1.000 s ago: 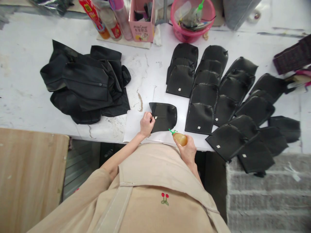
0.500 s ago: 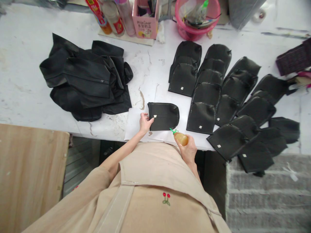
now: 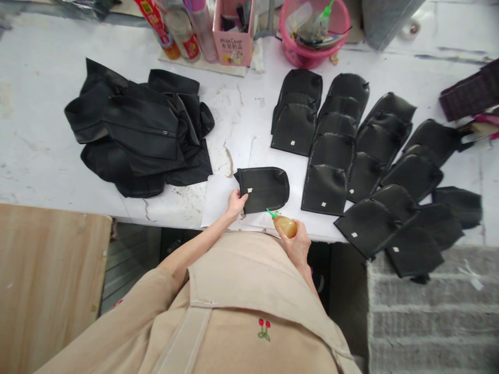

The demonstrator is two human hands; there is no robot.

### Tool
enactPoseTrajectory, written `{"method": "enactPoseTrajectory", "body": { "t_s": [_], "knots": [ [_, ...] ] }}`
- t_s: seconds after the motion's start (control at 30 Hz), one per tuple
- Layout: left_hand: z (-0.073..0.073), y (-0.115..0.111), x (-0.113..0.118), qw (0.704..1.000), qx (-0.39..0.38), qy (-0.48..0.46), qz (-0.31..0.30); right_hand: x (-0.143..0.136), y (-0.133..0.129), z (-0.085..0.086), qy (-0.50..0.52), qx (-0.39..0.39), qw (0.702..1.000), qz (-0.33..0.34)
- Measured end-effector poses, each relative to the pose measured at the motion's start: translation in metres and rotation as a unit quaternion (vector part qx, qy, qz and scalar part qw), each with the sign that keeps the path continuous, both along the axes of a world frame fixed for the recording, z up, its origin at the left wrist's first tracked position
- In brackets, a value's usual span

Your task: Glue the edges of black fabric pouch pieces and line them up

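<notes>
A black leather-like piece point(image 3: 267, 191) with one rounded end lies on white paper near the table's front edge, a small pale square on it. Its straight left end is pinched by my left hand point(image 3: 236, 202), thumb on top, other fingers partly hidden. My right hand point(image 3: 299, 244) is closed around a glue bottle point(image 3: 286, 227), a soft bottle of amber liquid with a thin green nozzle. The nozzle tip is at the piece's lower edge; whether it touches I cannot tell.
Similar black pieces point(image 3: 325, 187) lie overlapped in rows to the right. A heap of black pieces point(image 3: 136, 130) sits at left. Along the back stand a pink basket point(image 3: 312, 58), a pink box point(image 3: 233, 49) and bottles point(image 3: 183, 36). A wooden board point(image 3: 50, 275) is at lower left.
My right hand has moved the glue bottle a little left, so its nozzle has travelled along the lower edge of the black piece. The left hand has shifted slightly and keeps its hold.
</notes>
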State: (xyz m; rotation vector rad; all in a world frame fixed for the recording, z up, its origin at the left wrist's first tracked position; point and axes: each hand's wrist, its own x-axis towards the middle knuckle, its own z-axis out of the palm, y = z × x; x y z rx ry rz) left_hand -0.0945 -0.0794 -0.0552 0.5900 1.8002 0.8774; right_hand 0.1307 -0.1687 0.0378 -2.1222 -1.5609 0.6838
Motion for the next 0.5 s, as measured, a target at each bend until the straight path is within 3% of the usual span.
{"method": "enactPoseTrajectory", "body": {
  "t_s": [0.13, 0.5],
  "knots": [
    [0.001, -0.001, -0.001, 1.0, -0.013, 0.019, -0.015, -0.006, -0.006, -0.003, 0.009, 0.0, 1.0, -0.001],
    [-0.002, -0.003, -0.003, 0.998, -0.017, -0.053, -0.009, -0.023, -0.013, -0.01, 0.025, -0.004, 1.0, -0.012]
  ]
}}
